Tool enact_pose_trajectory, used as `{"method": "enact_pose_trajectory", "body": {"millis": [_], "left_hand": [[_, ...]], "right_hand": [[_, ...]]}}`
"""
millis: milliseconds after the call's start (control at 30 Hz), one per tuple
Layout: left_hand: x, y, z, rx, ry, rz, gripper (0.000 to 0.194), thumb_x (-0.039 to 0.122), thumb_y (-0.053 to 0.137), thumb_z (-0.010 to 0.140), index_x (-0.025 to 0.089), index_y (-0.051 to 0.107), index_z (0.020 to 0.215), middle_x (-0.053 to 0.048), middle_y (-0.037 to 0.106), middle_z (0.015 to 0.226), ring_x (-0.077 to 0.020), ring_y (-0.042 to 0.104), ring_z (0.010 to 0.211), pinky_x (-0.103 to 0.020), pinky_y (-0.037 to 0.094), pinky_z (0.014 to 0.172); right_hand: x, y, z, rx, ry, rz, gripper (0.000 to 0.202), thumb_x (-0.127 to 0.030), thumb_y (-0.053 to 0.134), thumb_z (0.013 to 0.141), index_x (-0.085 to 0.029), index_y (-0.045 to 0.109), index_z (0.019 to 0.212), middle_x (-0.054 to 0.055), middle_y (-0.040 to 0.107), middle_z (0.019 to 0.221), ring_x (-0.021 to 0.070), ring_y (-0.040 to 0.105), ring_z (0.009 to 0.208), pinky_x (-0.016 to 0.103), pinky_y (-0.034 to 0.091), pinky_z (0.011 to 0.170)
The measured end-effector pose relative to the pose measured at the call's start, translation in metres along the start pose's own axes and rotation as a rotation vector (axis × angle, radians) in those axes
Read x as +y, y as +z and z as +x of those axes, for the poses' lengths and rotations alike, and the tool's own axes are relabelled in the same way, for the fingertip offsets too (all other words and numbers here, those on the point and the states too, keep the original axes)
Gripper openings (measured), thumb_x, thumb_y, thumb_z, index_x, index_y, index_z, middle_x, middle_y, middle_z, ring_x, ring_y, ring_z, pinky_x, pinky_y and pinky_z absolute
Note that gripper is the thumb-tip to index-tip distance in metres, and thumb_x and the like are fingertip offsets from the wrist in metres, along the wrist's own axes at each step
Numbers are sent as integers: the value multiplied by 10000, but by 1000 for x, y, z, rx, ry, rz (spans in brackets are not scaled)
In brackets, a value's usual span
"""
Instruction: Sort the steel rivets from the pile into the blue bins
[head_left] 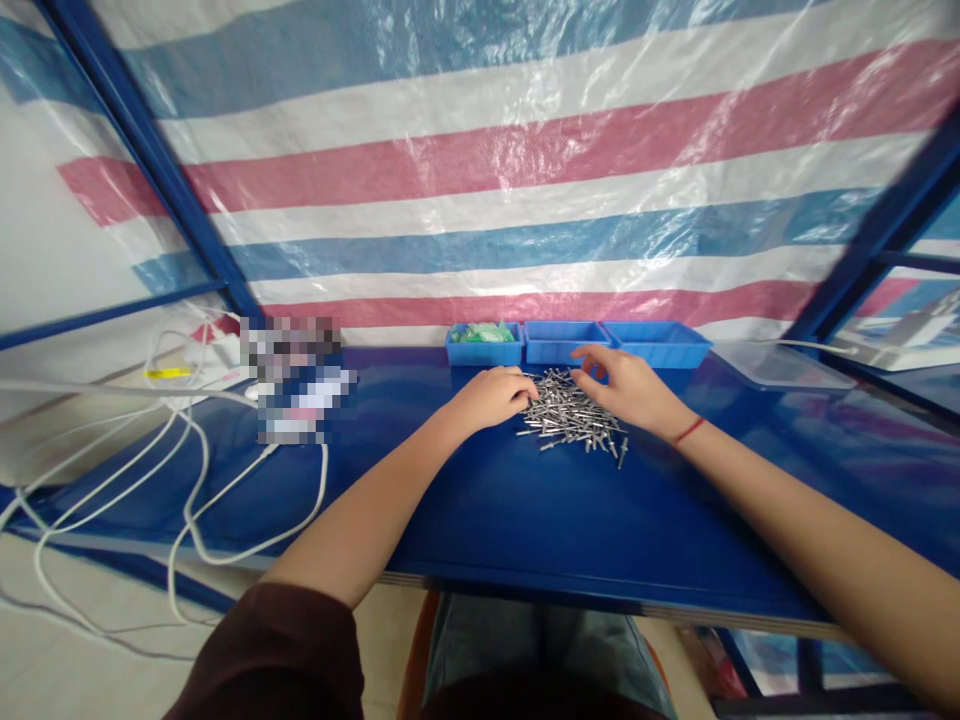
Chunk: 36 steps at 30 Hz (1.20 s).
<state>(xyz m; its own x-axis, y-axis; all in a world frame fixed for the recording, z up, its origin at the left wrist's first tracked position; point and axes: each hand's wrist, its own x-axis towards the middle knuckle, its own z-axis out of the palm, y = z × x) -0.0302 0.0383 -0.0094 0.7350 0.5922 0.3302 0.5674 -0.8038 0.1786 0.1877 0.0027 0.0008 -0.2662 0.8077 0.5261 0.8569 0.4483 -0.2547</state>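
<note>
A loose heap of thin silver pop rivets (571, 412) lies on the blue tabletop (517, 520). My left hand (491, 396) rests at the heap's left edge, its fingers curled down and held together. What lies under those fingertips, if anything, is hidden. Over the right side of the heap is my right hand (631, 388), thumb and fingers apart, with nothing visible between them. A red string circles the right wrist.
Behind the heap stand three blue bins: the left bin (484, 358) with green-and-white packets, a middle bin (564, 353) and a right bin (660, 358). A clear plastic lid (780, 366) lies at right. White cables (199, 500) tangle at left beside a pixelated object (296, 385).
</note>
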Motion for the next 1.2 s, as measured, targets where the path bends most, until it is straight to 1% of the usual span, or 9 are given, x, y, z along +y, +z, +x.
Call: {"method": "enact_pose_trajectory", "body": {"millis": [300,467,567,633,733,833,933,1033,1200], "left_hand": [[2,-9,4,-82,82,197,176,265,532,867,276,695,930,-19,628,992,-175,569,941,-292,382,790],[7,-5,9,-89,168,320,154,264,521,878,235,672,890,-27,607,957,-171,568,910,-286,366,759],[10,1,8,-51,184,355,151,242,505,885,206,649,905,-41,599,966,-177,564,902,-299,379,774],[10,4,7,2,188,264,175,244,468,903,199,635,928,-43,593,969,-168,562,904,-296,395,793],[13,9,6,137,153,0,234,255,383,934,182,605,939,-43,587,951,-142,560,890,-275,421,822],[23,13,8,284,59,-222,219,256,369,934,169,568,913,-46,600,922,-138,561,870,-278,443,821],[35,14,10,370,-63,-363,186,271,391,924,174,549,902,-34,621,891,-134,568,823,-276,461,774],[43,12,10,399,-152,-480,179,284,411,916,172,550,894,-20,624,855,-113,561,737,-249,461,692],[44,8,8,381,-143,-569,176,326,524,862,159,566,892,-14,612,820,-85,520,630,-228,442,611]], "right_hand": [[-11,-1,-9,-31,-89,38,312,-304,473,841,-167,597,1093,76,681,878,234,611,820,352,445,752],[-9,3,-11,-31,-121,5,311,-280,433,860,-157,609,1085,93,689,896,255,605,868,379,435,801],[-8,6,-11,-39,-124,9,304,-275,426,863,-158,620,1065,96,690,910,256,605,877,382,439,801],[-10,7,-11,-36,-108,40,287,-271,437,854,-161,634,1032,94,693,914,252,609,875,384,442,807],[-16,8,-11,-39,-7,189,262,-296,489,824,-170,651,988,77,703,868,226,630,819,361,462,778],[-23,9,-11,-89,62,412,263,-355,504,819,-177,663,932,55,711,840,198,638,767,323,474,720],[-28,10,-12,-91,70,538,285,-409,494,825,-179,661,839,41,702,795,191,623,738,310,464,681],[-27,11,-11,-74,95,584,299,-443,507,817,-181,644,775,33,677,734,181,599,700,309,453,671],[-30,9,-11,-73,131,690,301,-465,578,771,-169,626,744,22,632,687,156,552,655,295,426,644]]}}
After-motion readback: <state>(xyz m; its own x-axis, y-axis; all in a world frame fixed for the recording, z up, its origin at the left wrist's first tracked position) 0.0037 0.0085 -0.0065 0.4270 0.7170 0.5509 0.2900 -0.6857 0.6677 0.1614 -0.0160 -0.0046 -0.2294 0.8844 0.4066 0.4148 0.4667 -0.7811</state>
